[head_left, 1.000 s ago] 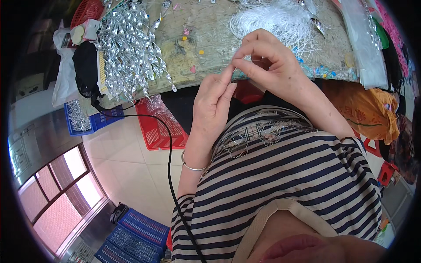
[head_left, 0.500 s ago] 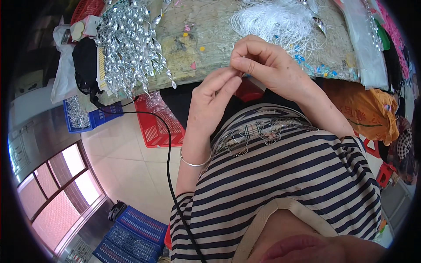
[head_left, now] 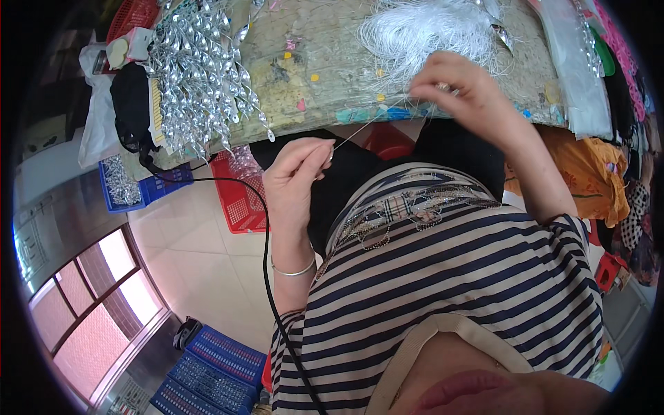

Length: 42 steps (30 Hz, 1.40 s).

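Above my lap at the table's near edge, a thin pale thread (head_left: 359, 129) stretches up and to the right from my left hand (head_left: 294, 176). The thumb and forefinger of that hand are pinched together on it, and a tiny shiny bit shows at the fingertips, too small to name. My right hand (head_left: 474, 97) is closed, somewhat blurred, over the table edge, with the thread running toward its fingers. Just beyond it lies a loose heap of white threads (head_left: 429, 38). Many twisted silver strips (head_left: 200, 76) lie at the left of the table.
The worn table (head_left: 304, 76) carries small coloured paper bits. Clear plastic bags (head_left: 574, 76) lie at its right. Below stand a red basket (head_left: 242, 211), a blue basket (head_left: 166, 181) and an orange bag (head_left: 588, 176). A black cable (head_left: 266, 235) hangs along my left arm.
My hands, which were together at the fingertips, have parted. The right moved up and to the right, the left down and to the left, and the thread now shows drawn between them.
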Motion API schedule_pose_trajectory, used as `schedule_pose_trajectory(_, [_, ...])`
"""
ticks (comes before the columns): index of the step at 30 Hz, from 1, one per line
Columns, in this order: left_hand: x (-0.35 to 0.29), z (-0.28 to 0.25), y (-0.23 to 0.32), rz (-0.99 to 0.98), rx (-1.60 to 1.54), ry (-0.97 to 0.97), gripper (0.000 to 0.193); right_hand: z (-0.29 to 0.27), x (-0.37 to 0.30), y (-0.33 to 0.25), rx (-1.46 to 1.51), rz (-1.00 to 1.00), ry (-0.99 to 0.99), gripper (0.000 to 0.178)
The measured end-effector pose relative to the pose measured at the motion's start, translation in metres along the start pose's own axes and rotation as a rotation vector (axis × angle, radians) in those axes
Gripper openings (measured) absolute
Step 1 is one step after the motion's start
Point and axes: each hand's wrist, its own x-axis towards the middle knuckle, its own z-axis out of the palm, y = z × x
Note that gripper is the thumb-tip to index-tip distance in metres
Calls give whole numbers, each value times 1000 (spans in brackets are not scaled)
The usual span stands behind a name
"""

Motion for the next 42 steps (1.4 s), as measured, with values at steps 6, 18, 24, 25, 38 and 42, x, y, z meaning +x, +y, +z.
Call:
schedule_pose_trajectory(6, [-11,-10,-22,-39,-18,23,12,-37,-16,16,46,209,205,9])
schedule_pose_trajectory(18, [14,46,19,-5,-156,-58,12,27,13,-40,235,27,35,7])
schedule_pose_trajectory(24, [10,45,21,-58,-244,-116,13,30,16,-40,304,71,61,10])
schedule_pose_trajectory(25, [9,44,20,-60,-245,-113,13,30,15,-39,354,126,61,11])
schedule_pose_trajectory(38, [6,40,11,-86,-258,-142,14,26,14,-35,732,461,9,10])
schedule_pose_trajectory(42, [5,43,15,-113,-292,-158,15,27,15,-36,766,473,30,9])
